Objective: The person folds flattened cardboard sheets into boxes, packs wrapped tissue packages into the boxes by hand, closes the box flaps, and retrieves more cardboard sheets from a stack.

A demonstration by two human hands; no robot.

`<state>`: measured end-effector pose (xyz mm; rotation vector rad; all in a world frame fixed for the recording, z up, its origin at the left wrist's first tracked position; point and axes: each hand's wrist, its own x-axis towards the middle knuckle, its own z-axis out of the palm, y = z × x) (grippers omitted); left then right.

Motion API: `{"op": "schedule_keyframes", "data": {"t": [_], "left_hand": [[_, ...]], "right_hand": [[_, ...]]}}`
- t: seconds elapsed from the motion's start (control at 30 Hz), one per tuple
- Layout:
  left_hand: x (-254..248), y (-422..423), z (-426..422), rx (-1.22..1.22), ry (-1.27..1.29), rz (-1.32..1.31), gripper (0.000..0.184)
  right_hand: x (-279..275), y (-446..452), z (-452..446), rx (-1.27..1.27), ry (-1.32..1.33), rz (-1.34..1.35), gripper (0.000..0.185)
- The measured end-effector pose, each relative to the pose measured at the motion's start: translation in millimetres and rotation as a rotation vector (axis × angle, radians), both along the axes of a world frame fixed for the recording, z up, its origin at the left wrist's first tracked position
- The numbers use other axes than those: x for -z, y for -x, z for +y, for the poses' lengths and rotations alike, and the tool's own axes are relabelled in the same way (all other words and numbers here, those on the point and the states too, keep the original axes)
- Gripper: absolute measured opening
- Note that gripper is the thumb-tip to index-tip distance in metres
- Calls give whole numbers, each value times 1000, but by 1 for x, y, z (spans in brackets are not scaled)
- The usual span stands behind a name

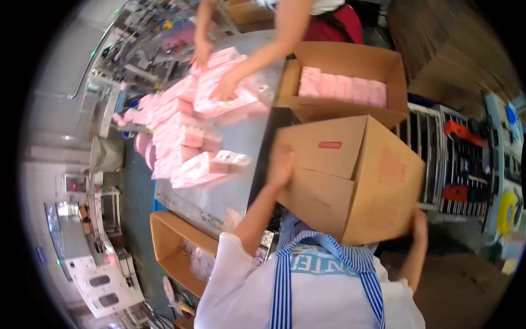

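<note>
Table point(239, 137): pink packs point(176, 136) heaped toward its left edge. Carton point(342, 181) just off the right edge, tilted, flaps apparently folded shut, contents hidden. Likely stiff-walled, bulky, not slippery; weight can't be judged. Best held low on opposite sides. Open box point(345, 112) beside the right edge toward the far corner: pink packs in a row. Small box point(170, 237) beside the near edge: clear plastic inside. Left hand point(282, 166) grips carton's left side; right hand point(419, 225), blurred, its lower right edge. Co-worker's hands point(225, 88) on table packs.
</note>
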<state>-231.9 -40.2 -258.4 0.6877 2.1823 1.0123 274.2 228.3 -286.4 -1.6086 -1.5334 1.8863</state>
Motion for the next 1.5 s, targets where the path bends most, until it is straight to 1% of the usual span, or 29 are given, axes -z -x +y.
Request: {"op": "schedule_keyframes", "data": {"t": [0.03, 0.07, 0.1, 0.13, 0.17, 0.2, 0.27, 0.33, 0.4, 0.47, 0.53, 0.57, 0.6, 0.67, 0.73, 0.8, 0.87, 0.9, 0.93, 1.0, 1.03, 1.1, 1.13, 1.2, 1.23, 1.27, 1.33, 1.47, 1.5], "left_hand": [[3, -19, 15, -23, -62, -165, 65], [-17, -47, 28, -87, -303, -478, 68], [-119, -72, 43, -145, -197, -672, 69], [-121, -70, 40, -220, -273, -1153, 67], [-113, -75, 38, -103, -576, -1000, 72], [-65, -62, 27, -42, -557, -994, 72], [-69, -42, 8, 103, -173, -614, 70], [-45, -30, -12, 87, -122, -513, 70], [-68, -18, -14, 87, -80, -409, 70], [-148, -18, -21, -272, -229, -810, 75], [-134, -8, -37, -215, -23, -186, 79], [-95, 5, -49, -183, 59, -118, 81], [-92, 2, -52, -173, 113, -92, 76], [-80, -17, -47, -138, 393, 12, 64], [-70, -33, -51, -108, 312, -101, 60], [-53, -28, -61, -68, 225, -191, 56], [-7, -14, -78, -236, -92, -572, 52], [4, -6, -80, -249, -162, -482, 46], [1, 1, -77, -158, 353, -51, 40], [19, -6, -70, -242, 542, 260, 35], [29, -3, -68, -247, 542, 248, 35], [46, 14, -65, 139, 729, 577, 30], [16, 21, -63, 130, 725, 572, 30], [-76, 42, -55, 340, 552, 218, 24], [-68, 59, -73, 299, 311, 238, 35], [-92, 78, -90, 268, 315, 263, 35], [-152, 110, -125, 175, 338, 883, 53], [-149, 158, -206, 71, 686, 730, 70], [-151, 156, -221, 186, 641, 679, 70]], "right_hand": [[-63, -5, 11, -79, -92, 140, 43], [-116, -5, 19, -45, 31, 313, 40], [-164, -1, 24, -79, 58, 389, 37], [-176, -7, 36, -174, -9, 356, 35], [-170, -9, 42, -260, -106, 445, 30], [-161, 10, 41, -289, -91, 460, 30], [-153, 60, 20, -225, -260, 332, 26], [-202, 160, -30, -827, -576, 153, 25], [-263, 230, -52, -1107, -1076, 17, 36], [-223, 221, -32, -605, -1425, -492, 59], [-153, 186, 10, -263, -1261, -756, 62], [-107, 167, 28, -306, -982, -553, 59], [-103, 167, 30, -335, -697, -363, 55], [-101, 154, 34, -505, -592, -449, 51], [-97, 122, 52, -449, -692, -367, 42], [-96, 90, 74, -367, -584, -275, 37], [-84, 66, 90, -311, -412, -267, 33], [-68, 54, 97, -376, -470, -315, 32], [-58, 49, 101, -444, -530, -361, 31], [-75, 74, 76, -489, -533, -484, 34], [-83, 84, 64, -453, -470, -378, 34], [-100, 114, 37, -423, -415, -273, 35], [-112, 137, 18, -457, -409, -317, 36], [-110, 163, -2, -520, -478, -369, 38], [-87, 164, -6, -588, -571, -388, 40], [-63, 164, -4, -657, -669, -388, 43], [-46, 167, -1, -450, -595, -569, 53], [-134, 287, -46, -498, -1221, -1193, 62], [-119, 303, -34, -534, -1446, -982, 61]]}}
